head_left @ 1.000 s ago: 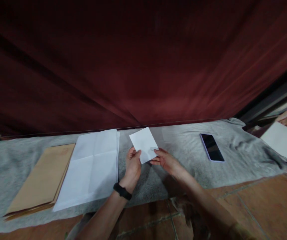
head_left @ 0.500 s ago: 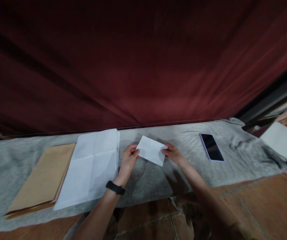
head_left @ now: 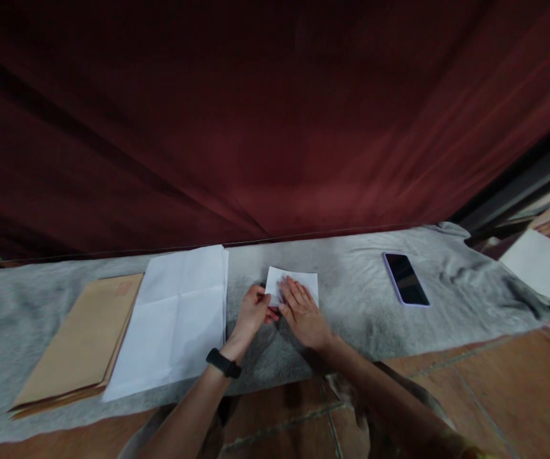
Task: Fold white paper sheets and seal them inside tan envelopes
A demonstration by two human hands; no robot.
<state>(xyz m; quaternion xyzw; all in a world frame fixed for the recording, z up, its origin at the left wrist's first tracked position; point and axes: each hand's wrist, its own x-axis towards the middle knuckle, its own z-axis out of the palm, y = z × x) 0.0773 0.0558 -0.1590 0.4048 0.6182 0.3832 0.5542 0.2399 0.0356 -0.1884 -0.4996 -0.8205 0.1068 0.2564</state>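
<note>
A small white piece of folded paper (head_left: 274, 279) lies on the grey cloth (head_left: 351, 274) in front of me. My left hand (head_left: 252, 310), with a dark band on the wrist, pinches the paper's lower left corner between thumb and fingers. Flat across the middle of the paper rests my right hand (head_left: 304, 319), its fingers stretched out and pointing away from me. That hand hides much of the paper's lower right part.
Larger white sheets (head_left: 174, 319) with crease lines lie on the left, beside a stack of brown envelopes (head_left: 81, 338). A phone (head_left: 406, 280) in a light purple case lies to the right. A dark red curtain (head_left: 275, 127) hangs behind. Tiled floor (head_left: 485, 382) shows in front.
My right hand has let go of the paper's right edge and now lies flat on top of it. The paper has turned straighter and rests on the cloth; my left hand still grips it.
</note>
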